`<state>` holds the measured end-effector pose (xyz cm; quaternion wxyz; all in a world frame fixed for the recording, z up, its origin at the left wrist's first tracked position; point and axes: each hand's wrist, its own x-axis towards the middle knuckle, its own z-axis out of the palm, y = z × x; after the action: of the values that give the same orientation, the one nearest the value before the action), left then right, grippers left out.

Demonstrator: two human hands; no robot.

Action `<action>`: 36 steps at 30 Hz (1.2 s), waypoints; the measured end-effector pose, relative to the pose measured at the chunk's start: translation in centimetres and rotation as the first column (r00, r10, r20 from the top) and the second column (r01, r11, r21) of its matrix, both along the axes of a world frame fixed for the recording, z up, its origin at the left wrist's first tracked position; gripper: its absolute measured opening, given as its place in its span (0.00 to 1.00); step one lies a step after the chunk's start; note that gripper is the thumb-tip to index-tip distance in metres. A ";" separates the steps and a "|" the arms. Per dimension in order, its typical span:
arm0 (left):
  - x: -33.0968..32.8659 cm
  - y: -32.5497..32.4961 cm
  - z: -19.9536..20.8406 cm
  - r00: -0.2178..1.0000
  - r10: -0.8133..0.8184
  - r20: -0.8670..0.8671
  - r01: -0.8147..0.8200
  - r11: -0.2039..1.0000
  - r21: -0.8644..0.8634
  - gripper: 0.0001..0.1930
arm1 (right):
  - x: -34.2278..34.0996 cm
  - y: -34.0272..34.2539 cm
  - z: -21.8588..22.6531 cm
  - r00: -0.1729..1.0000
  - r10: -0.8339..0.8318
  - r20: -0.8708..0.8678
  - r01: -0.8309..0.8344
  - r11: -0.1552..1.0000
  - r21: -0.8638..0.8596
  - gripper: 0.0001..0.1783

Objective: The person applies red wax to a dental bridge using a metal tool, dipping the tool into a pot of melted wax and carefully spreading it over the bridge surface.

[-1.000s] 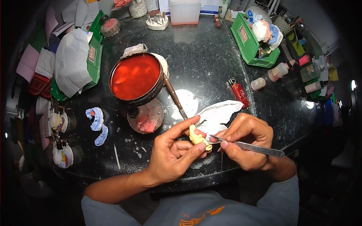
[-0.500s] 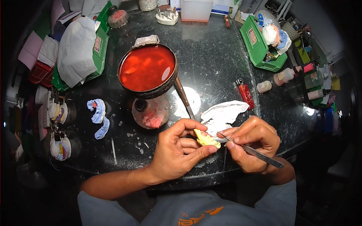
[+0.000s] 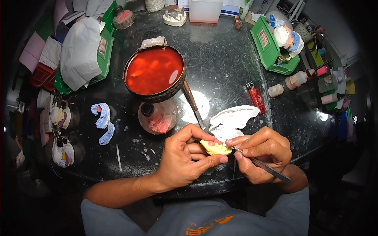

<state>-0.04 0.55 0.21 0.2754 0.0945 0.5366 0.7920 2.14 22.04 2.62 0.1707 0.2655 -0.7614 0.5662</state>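
Between the thumb and fingers of my left hand (image 3: 185,157) sits a small yellow dental cast (image 3: 216,148) with pink wax on it. My right hand (image 3: 265,155) is closed round a slim metal carving tool (image 3: 267,168), held like a pen. The tool's working end is at the cast's right side, partly hidden by my fingers. Just beyond the cast lies a crumpled white cloth or tissue (image 3: 232,120). A knife with a wooden handle (image 3: 190,98) lies beyond my left hand, its blade pointing toward me.
A bowl of red liquid (image 3: 154,70) stands beyond a spirit burner with pink wax (image 3: 159,122). Blue casts (image 3: 103,116) and mounted models (image 3: 63,153) are on the left. A red lighter (image 3: 256,98) and green bins (image 3: 267,47) stand right; a burs holder (image 3: 174,16) is behind.
The yellow cast has turned in my left fingers and now lies more level. My right hand and the tool have shifted slightly down and closer to it.
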 end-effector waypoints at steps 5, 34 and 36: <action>0.0 0.0 0.1 1.000 0.002 0.030 -0.002 1.000 0.004 0.19 | 0.4 -0.2 0.2 0.999 0.017 0.028 -0.016 1.000 -0.025 0.09; 0.2 -0.1 -0.6 0.999 -0.024 -0.024 0.028 0.984 0.177 0.14 | -0.3 0.1 -0.2 0.999 -0.022 -0.040 0.023 1.000 0.016 0.10; 0.0 0.0 -0.3 0.999 -0.011 -0.031 0.016 0.987 0.161 0.15 | -0.3 0.1 -0.1 1.000 -0.013 -0.024 0.014 1.000 0.018 0.10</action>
<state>-0.02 0.58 -0.04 0.2640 0.1319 0.4742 0.8295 1.85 22.17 2.50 0.1814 0.2686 -0.7662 0.5549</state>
